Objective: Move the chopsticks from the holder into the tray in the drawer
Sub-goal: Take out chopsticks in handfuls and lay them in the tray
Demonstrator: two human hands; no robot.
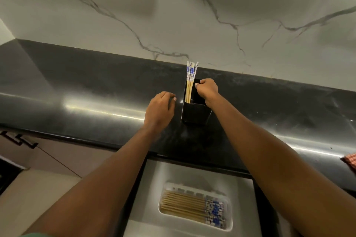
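A black square holder (194,113) stands on the dark countertop, with several wooden chopsticks (189,82) with blue-patterned tops standing in its far left corner. My right hand (207,90) is over the holder's right rim, fingers curled near the chopsticks; I cannot tell whether it touches them. My left hand (159,109) rests just left of the holder, fingers bent, holding nothing visible. Below, in the open drawer (150,188), a white tray (229,217) holds several more chopsticks (192,208) lying side by side, patterned ends to the right.
The black countertop (77,92) runs left to right under a marble-look wall (134,15). A red checked cloth (349,161) lies at the counter's right edge. Cabinet fronts with dark handles (19,140) sit lower left.
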